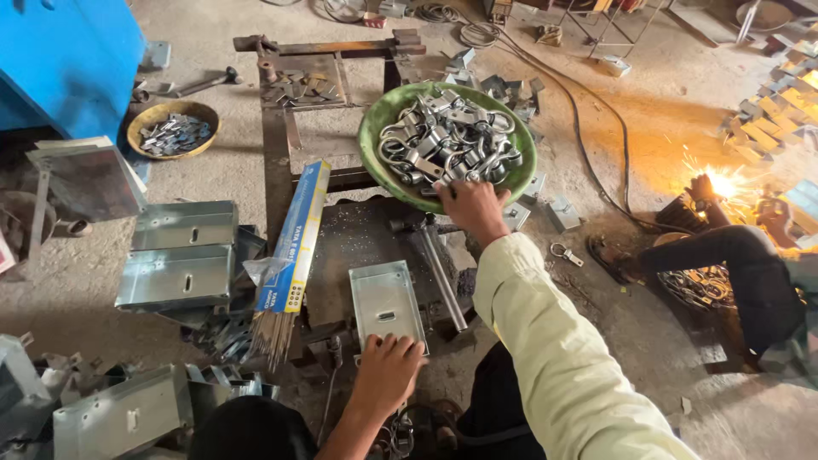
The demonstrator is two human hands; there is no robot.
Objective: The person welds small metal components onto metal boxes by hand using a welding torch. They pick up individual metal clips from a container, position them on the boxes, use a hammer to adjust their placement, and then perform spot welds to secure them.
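A: Dusty workshop floor, low steel work frame (281,153) at centre.

B: Right hand (467,203) at twelve o'clock, fingers curled into the green bowl (375,128) of metal clasps (443,140); grip unclear.

A: Left hand (388,370) at six, spread flat on the galvanised tray (383,298).

B: Sparks (724,183) at three, beside a crouched co-worker (741,264).

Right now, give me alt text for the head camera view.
Right hand reaches into a green bowl of metal clamps; left hand presses a flat metal tray on a workbench. Nearby, another person welds, throwing sparks.
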